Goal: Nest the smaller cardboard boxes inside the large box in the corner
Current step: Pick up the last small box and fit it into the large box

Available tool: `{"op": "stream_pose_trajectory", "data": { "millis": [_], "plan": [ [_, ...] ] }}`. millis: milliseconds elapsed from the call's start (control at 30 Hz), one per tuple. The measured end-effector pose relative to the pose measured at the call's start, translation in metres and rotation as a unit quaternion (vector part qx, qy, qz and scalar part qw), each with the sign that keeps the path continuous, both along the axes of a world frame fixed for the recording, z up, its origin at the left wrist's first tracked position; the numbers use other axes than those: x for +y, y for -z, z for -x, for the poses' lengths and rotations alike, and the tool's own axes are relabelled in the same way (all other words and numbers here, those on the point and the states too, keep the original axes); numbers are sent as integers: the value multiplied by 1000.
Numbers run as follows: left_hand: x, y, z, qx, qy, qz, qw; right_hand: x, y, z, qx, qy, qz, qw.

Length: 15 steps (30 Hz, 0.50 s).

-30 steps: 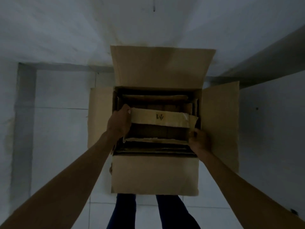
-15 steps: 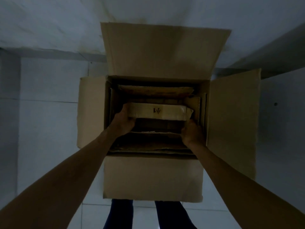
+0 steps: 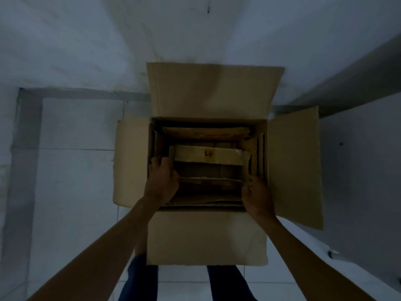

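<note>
A large brown cardboard box (image 3: 206,237) stands open on the floor against the wall, all its flaps spread outward. Inside it sits a smaller open box (image 3: 208,156) with a pale flap that bears a dark scribble. More cardboard layers line the inner walls around it. My left hand (image 3: 161,183) grips the small box's left side, fingers over its edge. My right hand (image 3: 257,195) holds its right near corner, down inside the large box. The bottom of the small box is dark and hard to read.
White walls meet behind the box, with a grey ledge (image 3: 347,70) running at the right. Pale floor tiles (image 3: 71,170) spread to the left. My legs in dark trousers (image 3: 141,283) stand just below the near flap.
The small box has gone lower into the large box, and both hands went down with it. My view has also shifted back a little.
</note>
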<state>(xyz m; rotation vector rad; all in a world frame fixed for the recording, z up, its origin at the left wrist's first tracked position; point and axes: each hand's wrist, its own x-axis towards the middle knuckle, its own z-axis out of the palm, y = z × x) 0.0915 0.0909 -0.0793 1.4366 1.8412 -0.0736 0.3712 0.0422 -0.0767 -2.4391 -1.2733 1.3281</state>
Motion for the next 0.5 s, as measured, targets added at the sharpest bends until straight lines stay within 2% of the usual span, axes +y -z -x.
{"op": "stream_pose_trajectory", "data": {
  "millis": [67,167,267,333,400,467,500],
  "plan": [
    [-9,-6,14,-10,-33,-24,999,-19,-7,0,5,10,14,1000],
    [-25,-9,34,-49,19,-68,996,-58,-18,5,-19,-8,-8,1000],
    [-34,-10,51,-59,29,-145,987,-89,-23,17,-171,-22,-80,982],
    [-36,-10,64,-57,-26,-169,984,-107,-27,29,-225,67,-84,968],
    [-35,-4,84,-60,-103,-137,983,-129,-28,43,-242,213,-61,945],
    [-32,6,108,-32,-201,-44,978,-151,-31,60,-244,345,-2,906],
    [-29,10,118,-10,-247,15,969,-158,-33,72,-214,400,42,890]
  ]
}}
